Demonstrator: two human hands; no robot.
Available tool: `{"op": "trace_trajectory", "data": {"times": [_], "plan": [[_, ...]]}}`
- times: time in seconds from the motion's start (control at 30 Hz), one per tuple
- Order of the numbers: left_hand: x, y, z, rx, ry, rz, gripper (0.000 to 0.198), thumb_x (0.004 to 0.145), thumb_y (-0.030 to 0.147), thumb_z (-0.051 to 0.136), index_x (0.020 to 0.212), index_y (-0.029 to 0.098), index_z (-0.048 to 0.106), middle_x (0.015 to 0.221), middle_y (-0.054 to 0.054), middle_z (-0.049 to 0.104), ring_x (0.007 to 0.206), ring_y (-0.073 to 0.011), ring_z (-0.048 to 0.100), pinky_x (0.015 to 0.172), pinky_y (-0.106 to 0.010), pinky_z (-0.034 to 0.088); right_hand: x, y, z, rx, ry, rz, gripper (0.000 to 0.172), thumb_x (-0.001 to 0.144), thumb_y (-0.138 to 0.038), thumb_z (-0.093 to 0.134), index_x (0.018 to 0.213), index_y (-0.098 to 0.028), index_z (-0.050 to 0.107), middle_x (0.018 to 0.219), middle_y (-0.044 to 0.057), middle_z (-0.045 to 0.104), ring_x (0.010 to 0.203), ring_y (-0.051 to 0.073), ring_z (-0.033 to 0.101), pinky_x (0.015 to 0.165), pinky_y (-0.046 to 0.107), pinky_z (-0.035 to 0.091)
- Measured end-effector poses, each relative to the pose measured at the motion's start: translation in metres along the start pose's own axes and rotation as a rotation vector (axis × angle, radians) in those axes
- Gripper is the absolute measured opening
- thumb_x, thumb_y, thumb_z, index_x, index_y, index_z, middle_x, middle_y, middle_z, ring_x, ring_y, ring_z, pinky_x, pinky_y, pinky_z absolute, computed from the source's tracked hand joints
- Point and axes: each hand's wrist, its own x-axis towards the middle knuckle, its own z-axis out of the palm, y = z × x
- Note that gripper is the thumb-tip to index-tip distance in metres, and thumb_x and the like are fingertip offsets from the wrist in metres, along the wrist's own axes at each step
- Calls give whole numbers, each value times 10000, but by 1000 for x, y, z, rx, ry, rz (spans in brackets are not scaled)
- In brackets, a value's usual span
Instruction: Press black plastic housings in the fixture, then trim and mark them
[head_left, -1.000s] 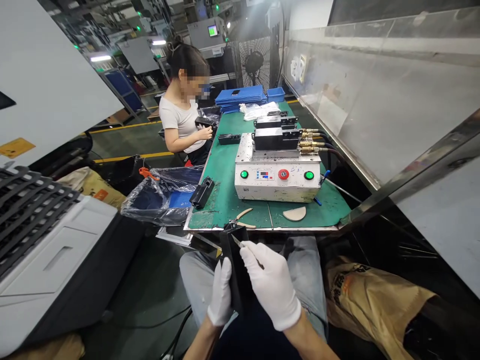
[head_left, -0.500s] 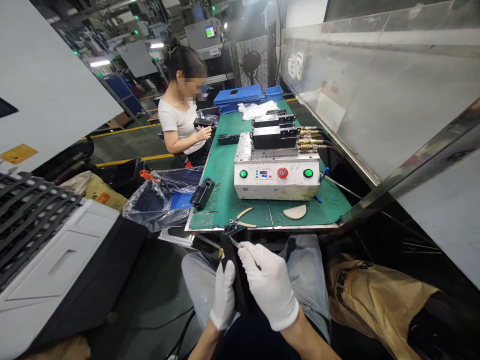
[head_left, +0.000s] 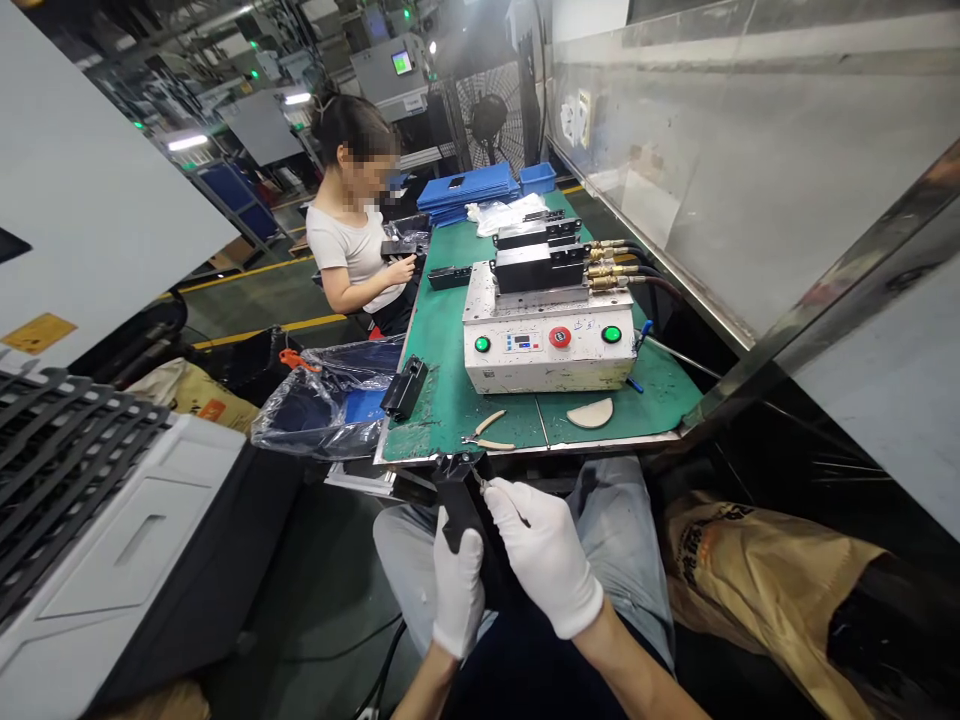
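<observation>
My left hand, in a white glove, is closed round a long black plastic part held over my lap, just below the table edge. The part tilts, its far end reaching close to the table. My right hand, gloved too, pinches a small knife whose thin metal blade rests at the part's upper right edge. Most of its handle is hidden in my fingers. Beyond the part, cutting pliers with pale handles lie on the green table.
A white control box with lit green buttons carries black parts and hoses. Another black part sits at the table's left edge, by a plastic-lined bin. A co-worker sits at left. A brown sack stands right.
The black part has turned slightly, showing more of its upper face and end. My right hand and the knife have shifted slightly right along its edge. The camera view has shifted a little.
</observation>
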Motion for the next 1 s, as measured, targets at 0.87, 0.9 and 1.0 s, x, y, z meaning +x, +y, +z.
{"op": "trace_trajectory", "data": {"times": [0.87,0.9,1.0], "plan": [[26,-20,3,27,-33,141,722,499,609,958,994,181,652,878,-143,757,785,-319,719,742,-398,618,3,-1,-5,342,80,178,437,1055,-451,505,883,-173,794,816,54,759,772,198,687,690,275,550],[28,-19,2,50,-37,149,709,497,617,956,977,185,662,863,-136,753,775,-316,714,738,-394,613,3,0,-3,349,83,188,442,1053,-464,509,878,-172,792,821,56,763,776,199,690,688,274,552],[30,-16,-5,51,-22,108,737,538,733,896,999,197,685,924,-136,756,845,-329,712,801,-403,607,2,1,-4,310,133,166,415,1045,-476,527,915,-177,785,835,56,760,773,190,690,689,270,550]]}}
